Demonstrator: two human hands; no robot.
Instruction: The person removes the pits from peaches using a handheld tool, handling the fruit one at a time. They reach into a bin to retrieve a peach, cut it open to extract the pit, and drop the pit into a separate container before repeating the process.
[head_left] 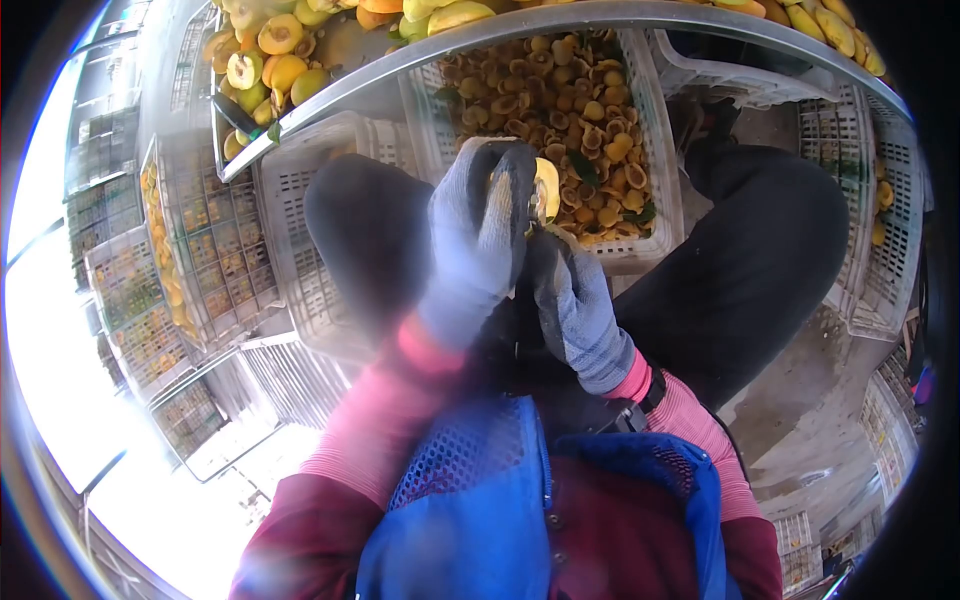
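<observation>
My left hand (482, 215), in a grey glove with dark fingers, is closed around a piece of yellow fruit (547, 190) with a pale cut face. Just below and to the right, my right hand (575, 305), gloved alike, has its fingers pressed together close against the fruit's lower side. Whatever those fingers hold is hidden. Both hands are between my knees, at the near edge of a white plastic crate (664, 190) full of brownish-orange, hollow-looking fruit pieces (600, 140).
Across the top runs a metal-rimmed table (400, 62) bearing yellow fruit (280, 35), some cut. A dark-handled tool (236, 115) lies at its left corner. Stacked crates (205, 230) with fruit stand left, more crates (885, 230) right. My knees flank the middle crate.
</observation>
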